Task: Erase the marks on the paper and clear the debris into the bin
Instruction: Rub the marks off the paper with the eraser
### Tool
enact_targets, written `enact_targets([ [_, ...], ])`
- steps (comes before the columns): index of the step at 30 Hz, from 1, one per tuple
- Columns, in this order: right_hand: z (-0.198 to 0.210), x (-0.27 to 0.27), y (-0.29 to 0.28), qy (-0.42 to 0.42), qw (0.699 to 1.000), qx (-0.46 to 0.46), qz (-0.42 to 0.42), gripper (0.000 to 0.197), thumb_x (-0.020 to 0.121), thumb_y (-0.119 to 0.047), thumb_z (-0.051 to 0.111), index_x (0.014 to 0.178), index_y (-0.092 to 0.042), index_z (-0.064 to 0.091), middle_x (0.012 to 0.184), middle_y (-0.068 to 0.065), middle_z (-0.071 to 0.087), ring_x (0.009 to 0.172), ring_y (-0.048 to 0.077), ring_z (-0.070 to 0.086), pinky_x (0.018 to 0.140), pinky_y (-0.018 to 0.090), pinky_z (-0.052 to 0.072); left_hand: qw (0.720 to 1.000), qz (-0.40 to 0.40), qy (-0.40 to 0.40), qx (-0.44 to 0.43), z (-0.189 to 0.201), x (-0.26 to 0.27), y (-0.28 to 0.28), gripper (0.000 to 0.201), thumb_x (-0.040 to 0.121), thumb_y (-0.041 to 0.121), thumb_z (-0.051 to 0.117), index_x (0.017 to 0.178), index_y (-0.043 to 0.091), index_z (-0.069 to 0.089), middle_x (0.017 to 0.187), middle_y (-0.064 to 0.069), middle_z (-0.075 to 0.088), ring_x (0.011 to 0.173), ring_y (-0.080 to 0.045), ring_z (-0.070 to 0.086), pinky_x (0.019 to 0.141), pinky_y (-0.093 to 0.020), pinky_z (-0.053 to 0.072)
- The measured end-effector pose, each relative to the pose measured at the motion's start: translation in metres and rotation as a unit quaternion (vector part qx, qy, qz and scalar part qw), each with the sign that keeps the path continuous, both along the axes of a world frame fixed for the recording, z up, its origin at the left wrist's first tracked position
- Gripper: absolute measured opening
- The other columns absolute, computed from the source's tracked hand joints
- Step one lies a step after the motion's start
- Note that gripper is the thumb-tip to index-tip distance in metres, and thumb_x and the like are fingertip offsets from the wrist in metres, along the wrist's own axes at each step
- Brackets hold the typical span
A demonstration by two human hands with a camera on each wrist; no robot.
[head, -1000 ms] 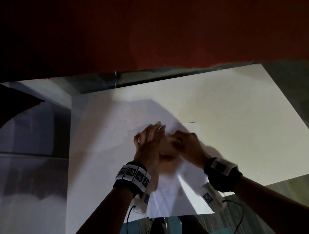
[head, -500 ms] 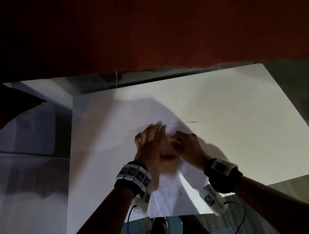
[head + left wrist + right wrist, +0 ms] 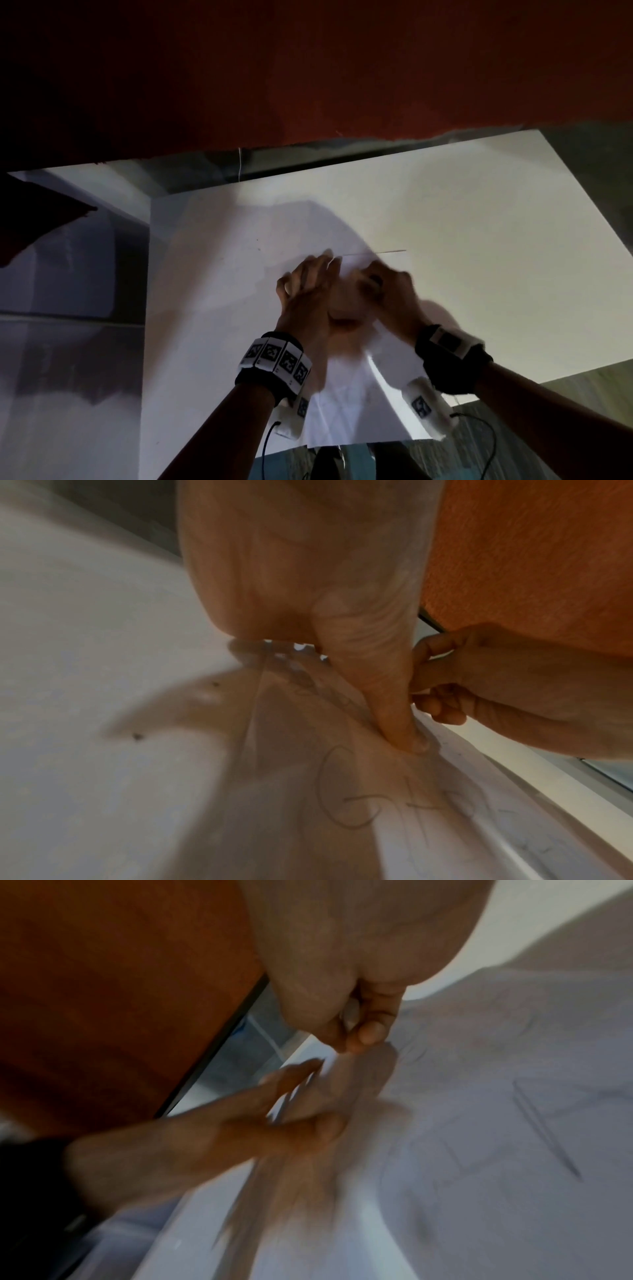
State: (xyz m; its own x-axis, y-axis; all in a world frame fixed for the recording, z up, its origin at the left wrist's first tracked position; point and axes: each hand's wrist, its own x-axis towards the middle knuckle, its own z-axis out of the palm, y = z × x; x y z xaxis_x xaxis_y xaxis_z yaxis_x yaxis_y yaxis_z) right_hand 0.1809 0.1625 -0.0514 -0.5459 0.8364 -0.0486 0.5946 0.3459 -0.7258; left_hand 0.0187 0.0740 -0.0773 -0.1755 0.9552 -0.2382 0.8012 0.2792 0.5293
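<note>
A white sheet of paper (image 3: pixel 359 411) lies on the white table (image 3: pixel 479 240), with looping pencil marks (image 3: pixel 359 799) on it. My left hand (image 3: pixel 318 270) lies flat on the sheet, fingers straight, thumb (image 3: pixel 394 696) pressing it down. Just to its right, my right hand (image 3: pixel 373 281) is blurred with motion, its fingers curled and pinching a small pale eraser (image 3: pixel 351 1014) against the paper (image 3: pixel 514 1123). Two dark specks of debris (image 3: pixel 215 684) lie on the table left of the sheet. No bin is in view.
A dark red wall (image 3: pixel 308 68) rises behind the table's far edge. A dark red object (image 3: pixel 34 219) juts in at the left. The table's near right corner ends at a greenish floor (image 3: pixel 599 383).
My right hand has shifted slightly to the right in a small rubbing stroke and is now blurred. The left hand has stayed pressed on the paper.
</note>
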Motion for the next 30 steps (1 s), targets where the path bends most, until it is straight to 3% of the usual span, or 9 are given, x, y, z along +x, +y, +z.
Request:
enact_targets([
  [3,0.002,-0.004,-0.022,-0.002,0.991,-0.039,0.126,0.018,0.089,-0.018,0.066,0.074,-0.011,0.061,0.069,-0.003,0.063,0.061,0.012,0.059,0.056,0.024,0.04,1.0,0.007,0.0,-0.009,0.003,0.001,0.002,0.122,0.07,0.061,0.082,0.162,0.041,0.004,0.167,0.022,-0.011,0.152,-0.004,-0.015,0.122,-0.032,-0.005],
  [7,-0.003,-0.001,0.02,0.015,1.0,0.006,-0.025,0.005,0.087,-0.009,0.064,0.085,-0.013,0.065,0.068,-0.005,0.063,0.061,0.008,0.055,0.055,0.012,0.035,0.999,-0.015,0.034,-0.012,0.002,-0.001,0.001,0.126,0.067,0.071,0.079,0.161,0.042,0.001,0.165,0.024,-0.017,0.15,-0.005,-0.017,0.117,-0.035,-0.008],
  [11,-0.004,-0.014,-0.011,0.023,0.996,-0.005,0.086,0.022,0.088,-0.011,0.064,0.07,-0.014,0.054,0.059,-0.009,0.05,0.054,0.006,0.045,0.051,0.022,0.029,1.0,-0.004,0.001,-0.011,0.002,-0.001,0.001,0.127,0.067,0.059,0.085,0.161,0.042,0.002,0.165,0.023,-0.014,0.152,-0.006,-0.016,0.121,-0.032,-0.007],
  [14,-0.005,-0.009,0.015,0.031,0.999,-0.002,-0.013,0.006,0.087,-0.01,0.064,0.081,-0.01,0.062,0.066,-0.004,0.063,0.059,0.011,0.054,0.053,0.023,0.034,0.999,-0.015,0.024,-0.014,0.003,-0.001,0.002,0.125,0.069,0.071,0.079,0.162,0.041,0.001,0.167,0.021,-0.015,0.152,-0.007,-0.016,0.116,-0.031,-0.01],
  [16,-0.005,-0.012,0.013,0.031,0.999,-0.003,-0.017,0.006,0.087,-0.011,0.065,0.082,-0.009,0.062,0.065,-0.003,0.062,0.058,0.011,0.053,0.053,0.02,0.036,0.999,-0.012,0.024,-0.019,0.007,-0.001,0.002,0.126,0.069,0.071,0.079,0.162,0.041,0.0,0.167,0.02,-0.014,0.149,-0.003,-0.016,0.11,-0.019,-0.019],
  [19,-0.006,-0.019,-0.001,0.024,0.997,0.011,0.078,0.017,0.09,-0.013,0.065,0.075,-0.009,0.06,0.064,-0.004,0.055,0.055,0.01,0.047,0.055,0.03,0.036,1.0,-0.008,0.006,-0.02,0.012,0.0,0.003,0.128,0.069,0.06,0.085,0.163,0.038,0.001,0.167,0.018,-0.01,0.15,-0.004,-0.012,0.094,-0.003,-0.028],
  [22,-0.009,-0.017,0.019,0.02,1.0,0.011,-0.021,0.005,0.087,-0.013,0.062,0.088,-0.013,0.067,0.073,-0.002,0.067,0.063,0.014,0.059,0.058,0.026,0.039,1.0,-0.017,0.013,-0.018,0.013,-0.001,0.002,0.126,0.071,0.068,0.08,0.163,0.038,-0.001,0.168,0.017,-0.013,0.149,-0.005,-0.012,0.1,-0.009,-0.022],
  [26,-0.008,-0.023,0.005,0.01,0.998,0.012,0.055,0.012,0.089,-0.014,0.064,0.078,-0.01,0.06,0.064,-0.005,0.058,0.055,0.005,0.05,0.054,0.021,0.034,1.0,-0.015,-0.003,-0.018,0.016,0.0,0.004,0.125,0.072,0.061,0.083,0.163,0.036,0.002,0.168,0.014,-0.008,0.149,-0.005,-0.012,0.089,-0.001,-0.03],
  [30,-0.01,-0.02,0.019,0.021,0.999,0.007,-0.025,0.004,0.086,-0.012,0.062,0.089,-0.013,0.065,0.072,-0.003,0.066,0.064,0.011,0.061,0.058,0.023,0.039,1.0,-0.019,-0.017,-0.011,0.019,-0.001,0.003,0.124,0.073,0.061,0.082,0.163,0.036,0.001,0.169,0.015,-0.011,0.151,-0.006,-0.013,0.09,-0.002,-0.031],
])
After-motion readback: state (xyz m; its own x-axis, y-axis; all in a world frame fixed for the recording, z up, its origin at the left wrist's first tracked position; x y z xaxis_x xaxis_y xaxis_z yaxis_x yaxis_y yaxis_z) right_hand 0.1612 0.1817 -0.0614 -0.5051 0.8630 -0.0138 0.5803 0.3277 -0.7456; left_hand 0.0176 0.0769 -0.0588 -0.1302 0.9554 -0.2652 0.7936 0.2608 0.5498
